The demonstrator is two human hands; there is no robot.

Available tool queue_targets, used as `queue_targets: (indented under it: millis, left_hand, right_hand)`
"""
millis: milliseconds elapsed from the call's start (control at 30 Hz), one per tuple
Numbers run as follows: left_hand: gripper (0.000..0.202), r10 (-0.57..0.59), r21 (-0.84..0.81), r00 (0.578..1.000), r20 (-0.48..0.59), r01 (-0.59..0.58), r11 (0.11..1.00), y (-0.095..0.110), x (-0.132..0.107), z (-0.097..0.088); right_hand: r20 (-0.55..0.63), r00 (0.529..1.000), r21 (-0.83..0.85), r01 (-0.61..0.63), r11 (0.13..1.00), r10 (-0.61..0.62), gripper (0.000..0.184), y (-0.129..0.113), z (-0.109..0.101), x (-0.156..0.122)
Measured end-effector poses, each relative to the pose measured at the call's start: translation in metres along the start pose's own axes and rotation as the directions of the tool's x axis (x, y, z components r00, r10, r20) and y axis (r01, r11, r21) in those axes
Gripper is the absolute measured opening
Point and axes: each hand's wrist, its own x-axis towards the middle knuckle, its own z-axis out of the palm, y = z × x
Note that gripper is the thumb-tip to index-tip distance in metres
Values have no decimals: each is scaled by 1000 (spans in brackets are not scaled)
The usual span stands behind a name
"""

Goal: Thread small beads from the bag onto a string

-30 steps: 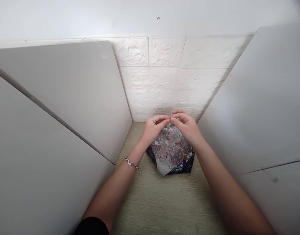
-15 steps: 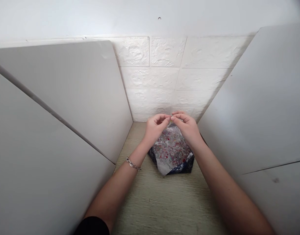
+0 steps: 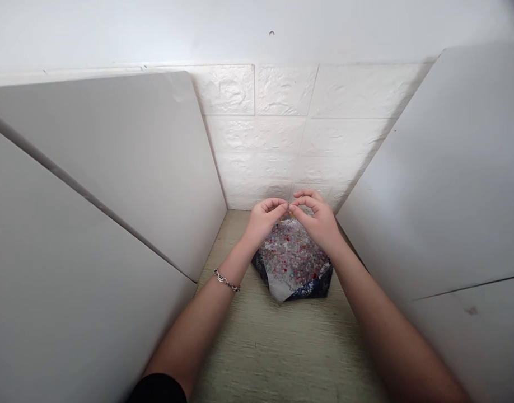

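White embossed brick wall fills the upper frame. At centre I see my left hand [image 3: 263,219] and right hand [image 3: 318,218] with fingertips pressed together, pinching something too small to tell, above a dark blue open bag of small mixed-colour beads [image 3: 293,260] on the pale woodgrain table [image 3: 282,347].

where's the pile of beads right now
In the head view the pile of beads lies on a dark wrapper at the centre of the table, just below the left hand and right hand, near the white brick wall.
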Motion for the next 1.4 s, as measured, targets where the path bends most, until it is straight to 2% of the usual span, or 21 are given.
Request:
queue_targets:
  millis: [300,533,900,1167,1300,1400]
  left_hand:
    - [23,-54,-47,998,22,55,997,-3,2,-5]
    - [18,21,146,1000,13,-22,989,3,0,-5]
    - [20,169,423,985,-25,-142,895,2,-4,0]
    - [19,170,428,985,17,-161,889,3,-5,-2]
    - [17,214,455,975,57,-217,864,5,-5,-2]
    - [18,205,451,978,41,-201,870,4,-5,-1]
  right_hand:
    - [15,1000,-31,22,999,-21,11,3,-2,1]
    - [27,999,-22,23,999,-22,12,6,-2,1]
    - [0,1000,-9,-11,1000,11,11,5,-1,1]
    - [7,1000,-2,0,1000,0,10,8,-2,1]
    - [7,1000,1,16,1000,-16,11,10,-1,1]
    - [8,1000,-1,13,1000,-13,12,10,-1,1]
